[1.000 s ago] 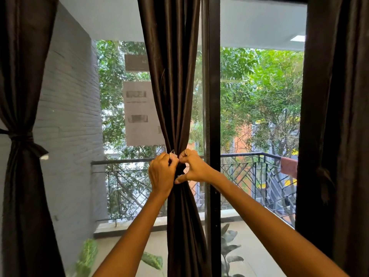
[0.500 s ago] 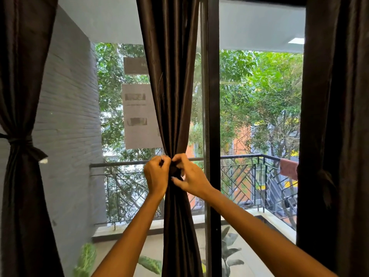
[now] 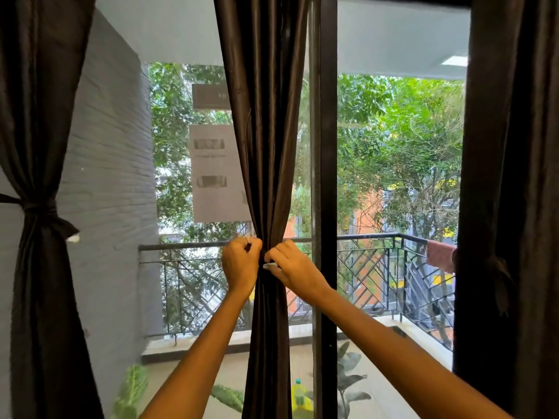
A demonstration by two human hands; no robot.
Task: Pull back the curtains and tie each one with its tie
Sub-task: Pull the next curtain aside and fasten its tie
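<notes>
Hands first: the left hand and right hand meet at the waist of the middle curtain, each with fingers curled tight on an end of the tie, of which only a sliver shows between the fists. Both grips are clamped on it, and the curtain is already bunched into a narrow column just left of the door frame.

By my reckoning the knot is being drawn snug. To do it well, pull the two ends evenly and level, so the gather does not slip down or twist, and keep the folds packed before letting go. A white tag at the right thumb may get caught in the knot; worth keeping clear.

Farther left, the left curtain hangs tied already, its knot sitting at about the same height. The right curtain hangs at the edge of view; whether it is tied I cannot tell, though something dark puckers at its inner edge.

Beyond the glass lie a balcony railing, potted leaves, a grey brick wall and trees. Nothing blocks the hands.
</notes>
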